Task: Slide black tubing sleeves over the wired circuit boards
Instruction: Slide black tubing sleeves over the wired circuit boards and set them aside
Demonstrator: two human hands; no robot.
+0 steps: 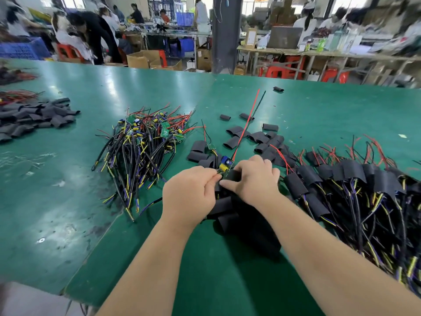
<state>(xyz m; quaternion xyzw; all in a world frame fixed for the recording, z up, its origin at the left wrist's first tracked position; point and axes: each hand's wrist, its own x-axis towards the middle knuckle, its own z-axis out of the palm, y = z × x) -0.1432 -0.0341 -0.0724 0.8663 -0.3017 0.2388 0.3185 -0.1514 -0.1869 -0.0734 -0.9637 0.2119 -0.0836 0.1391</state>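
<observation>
As left fingers (212, 178) pinch the board (224, 164), right fingers (227, 184) grip sleeve (233, 175).

No lettering, label or number is sharp enough to read.

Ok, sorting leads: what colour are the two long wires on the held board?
Wires: one red, one black; head view.

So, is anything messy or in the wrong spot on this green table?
A little. One black sleeve lies alone near the far edge of the table, away from the other loose sleeves. There are also white scuffs on the left side. Nothing looks spilled or broken.
</observation>
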